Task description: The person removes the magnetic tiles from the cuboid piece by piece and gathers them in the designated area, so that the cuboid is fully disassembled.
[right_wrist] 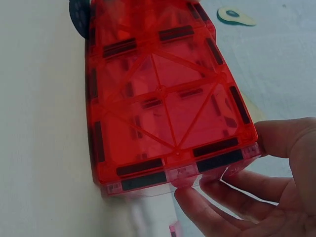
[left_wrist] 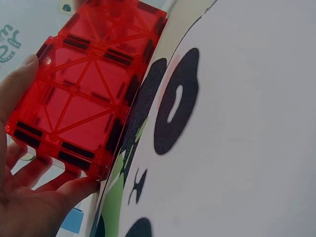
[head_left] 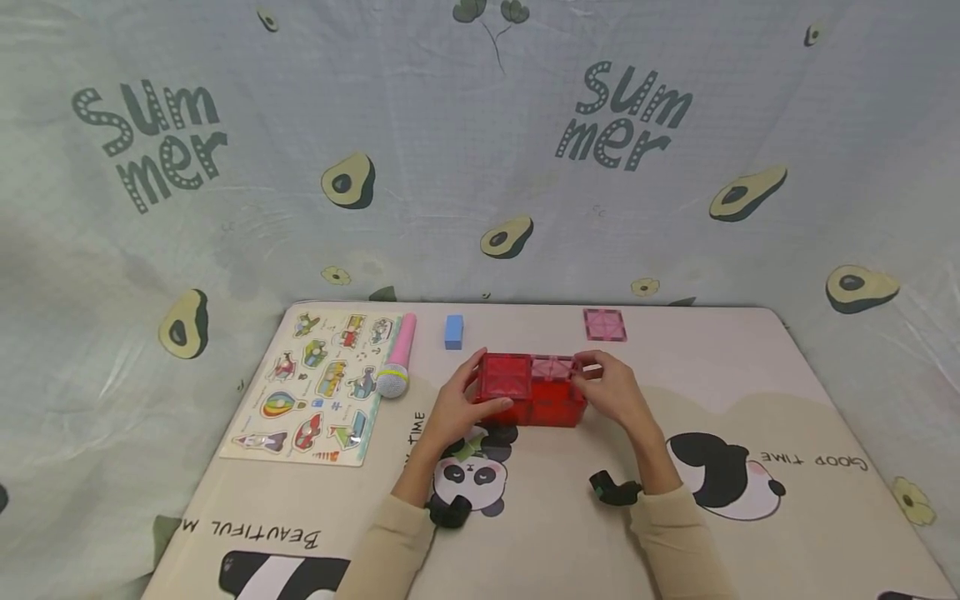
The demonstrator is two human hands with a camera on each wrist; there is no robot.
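A box of see-through red magnetic tiles (head_left: 557, 403), built as two cubes side by side, stands on the table in front of me. Its top has a red tile (head_left: 506, 377) on the left and a paler pink tile (head_left: 552, 367) on the right. My left hand (head_left: 459, 408) grips the left end, thumb along the front, fingers around the end panel (left_wrist: 42, 155). At the other end, my right hand (head_left: 611, 387) holds the corner between thumb and fingers; the fingertips (right_wrist: 190, 197) lie against the clear pink end tile (right_wrist: 148, 181).
Behind the box lie a loose pink tile (head_left: 604, 325) and a blue block (head_left: 453, 332). Leftward, a pink toy microphone (head_left: 399, 358) touches the edge of a picture puzzle board (head_left: 251, 433). A printed cloth (head_left: 420, 242) hangs beyond the table's back edge.
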